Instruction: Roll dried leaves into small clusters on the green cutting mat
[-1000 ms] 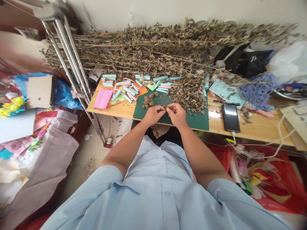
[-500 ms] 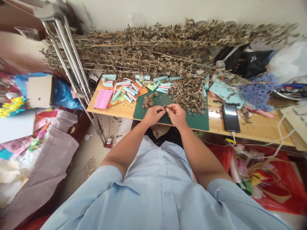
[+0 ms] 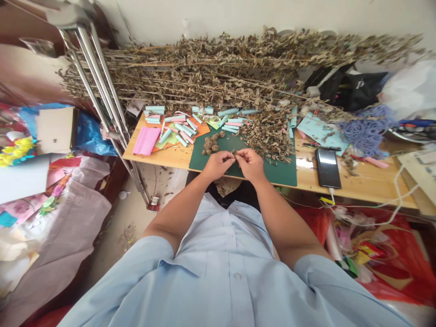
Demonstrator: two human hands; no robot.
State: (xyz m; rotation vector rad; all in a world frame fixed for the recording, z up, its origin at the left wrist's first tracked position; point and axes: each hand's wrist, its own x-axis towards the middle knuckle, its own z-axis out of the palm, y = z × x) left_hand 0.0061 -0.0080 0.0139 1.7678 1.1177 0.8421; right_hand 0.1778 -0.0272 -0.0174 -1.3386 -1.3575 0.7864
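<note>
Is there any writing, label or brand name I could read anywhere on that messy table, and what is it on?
None can be read.
The black bag at the back has a small white mark: too small and blurred to read.
The phone screen shows only glare, no text.
The paper rolls, the green cutting mat and the small dried clump between the left hand and right hand show no lettering.

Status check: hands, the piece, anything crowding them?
Left hand and right hand both pinching a dried clump over the green mat. Leaf pile beside them, not touching.
</note>
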